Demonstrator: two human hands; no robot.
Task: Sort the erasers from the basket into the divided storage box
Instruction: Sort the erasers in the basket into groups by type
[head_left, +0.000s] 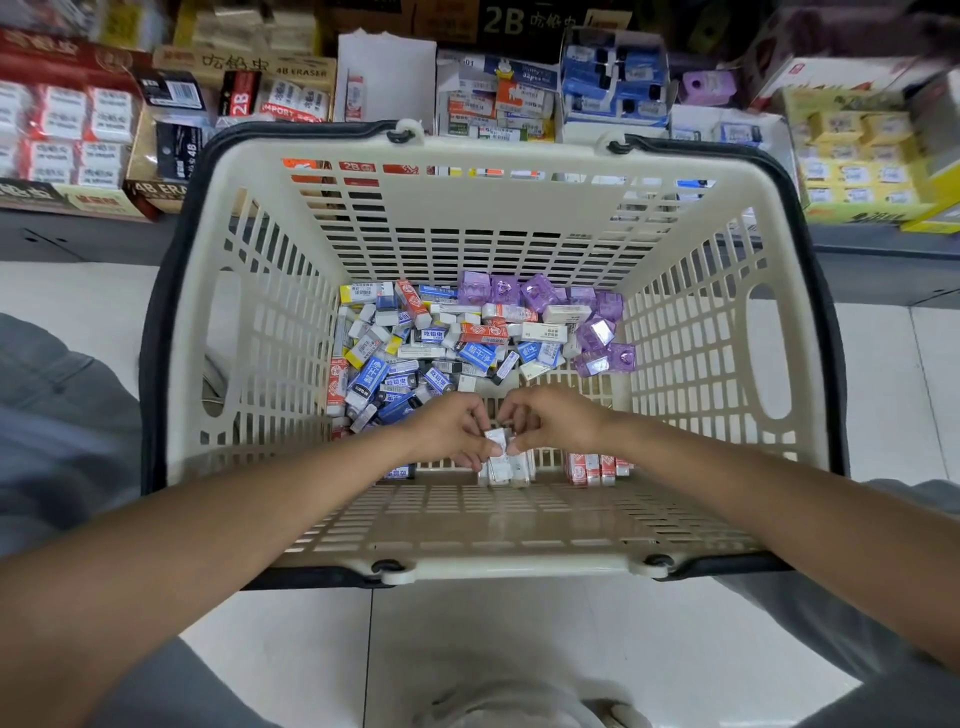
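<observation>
White tiled floor (519, 639) underfoot, grey trouser legs at both near corners. Cream slatted basket (488, 522) set on the tiles between the knees, dark handles folded down along its rim. Both forearms reaching in over the near wall. Left hand (449, 428) and right hand (553, 418) meeting at the middle of the basket floor, fingers curled, both pinching the same small stack of white erasers (501, 452); stack standing on end near the basket's near wall, fingertips of the two hands almost touching above it. Row of red-and-white erasers (595, 467) upright just right of that stack, against the near wall; one blue-sleeved eraser (400, 472) left of it, partly hidden by the left wrist. Farther in, loose heap of mixed erasers (431, 348), blue, white, yellow and orange-red sleeves, covering the left and middle of the floor up to the far wall. Purple wrapped erasers (571, 317) clustered at the far right of the heap, some touching the far wall. Beyond the basket, low dark shelf (78, 239) carrying open display cartons: red-and-white eraser packs (67, 135) at far left, blue boxed stock (615, 83) at centre right, yellow boxed stock (857, 156) at far right. Divided storage box not identifiable among these.
</observation>
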